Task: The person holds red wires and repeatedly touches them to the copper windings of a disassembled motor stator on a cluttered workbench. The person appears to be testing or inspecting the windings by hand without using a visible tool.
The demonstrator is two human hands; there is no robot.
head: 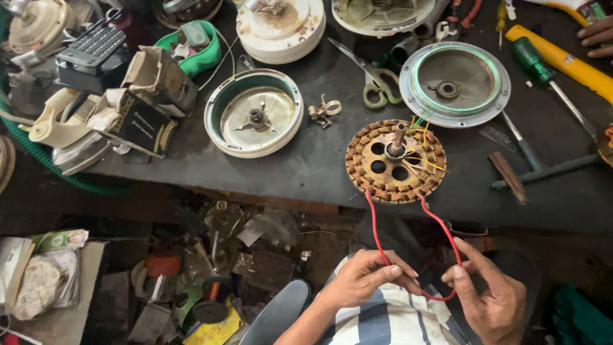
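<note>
Low in the frame, just right of centre, both hands work a red wire (377,236) that runs in two strands down from a round copper-wound motor core (395,161) lying flat near the front edge of the dark counter (319,160). The left hand (364,278) has its grip pressed together on the left strand, thumb and fingertips pinching it. The right hand (488,300) pinches the loop where the right strand curves back, fingers curled around it. The wire hangs off the counter edge toward the person's lap, probably so the ends can be handled close to the body while the heavy core stays put on the counter.

Thin yellow and green leads sprout from the core's shaft side, toward a round metal housing with a green ring (454,83) just above and to the right. To the left of the core sits a white round cover with a spindle (253,114), open face up. Green-handled scissors (377,80) lie between the two housings, near the top. A green-handled screwdriver (549,83) and a yellow tube (568,61) lie at the upper right, where another person's fingers (597,35) rest at the frame edge. Scrap parts clutter the floor (211,275) at lower left.
</note>
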